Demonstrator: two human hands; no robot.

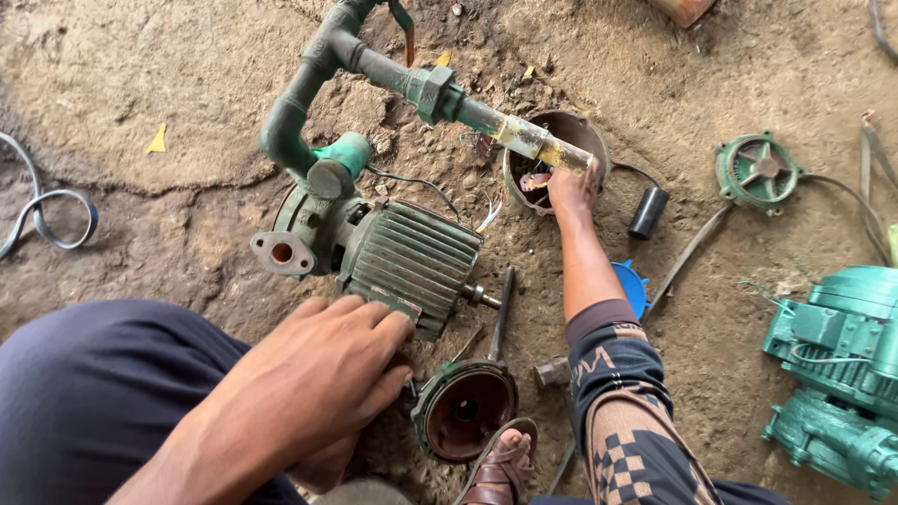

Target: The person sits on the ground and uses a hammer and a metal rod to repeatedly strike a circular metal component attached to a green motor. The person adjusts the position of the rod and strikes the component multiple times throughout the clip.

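**Head view: hands on a green pump motor and a round end housing**

Seen on the bare dirt floor: a green pump motor, ribbed casing lying on its side, shaft end pointing right, flanged port facing left. Resting on the near edge of its casing, the left hand, fingers curled loosely over the rim, closed around nothing. Rising from the pump head, a bent green pipe with a union fitting, running right to a taped, yellowed end.

Just beyond that pipe end, a round end housing, open side up, with wires inside. Reaching into it, the right hand; fingertips down among the wires, grip hidden by the back of the hand, so cannot tell whether spread or pinching.

Near the left hand: a second end cover, rust-brown inside, and a dark rod lying beside the shaft. Right of the housing, a black capacitor on a lead. Farther right, a green fan cover; at the right edge, another green motor. By the forearm, a blue plastic piece.
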